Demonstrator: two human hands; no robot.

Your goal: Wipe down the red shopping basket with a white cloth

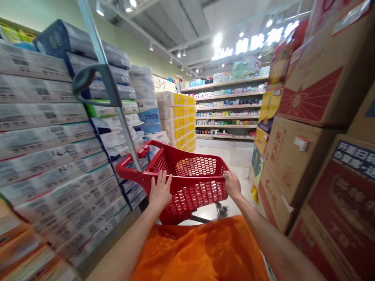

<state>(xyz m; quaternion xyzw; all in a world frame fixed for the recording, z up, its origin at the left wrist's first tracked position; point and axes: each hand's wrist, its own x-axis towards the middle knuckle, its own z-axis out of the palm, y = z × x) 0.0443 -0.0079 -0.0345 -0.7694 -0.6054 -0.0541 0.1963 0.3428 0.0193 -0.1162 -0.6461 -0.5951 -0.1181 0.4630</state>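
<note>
A red plastic shopping basket [193, 171] on wheels stands in front of me in a shop aisle, with nothing visible inside it. My left hand [160, 191] lies on the near left rim, fingers together and curled over the edge. My right hand [232, 183] grips the near right corner of the rim. A grey metal pull handle [102, 84] rises from the basket's left side. An orange garment [202, 249] fills the lower middle of the view.
Stacks of packaged tissue [55, 156] wall the left side. Piled cardboard boxes [316, 136] crowd the right. Ahead, a tiled aisle floor [234, 156] leads to shelves of goods [231, 109] and yellow stacked packs [181, 117].
</note>
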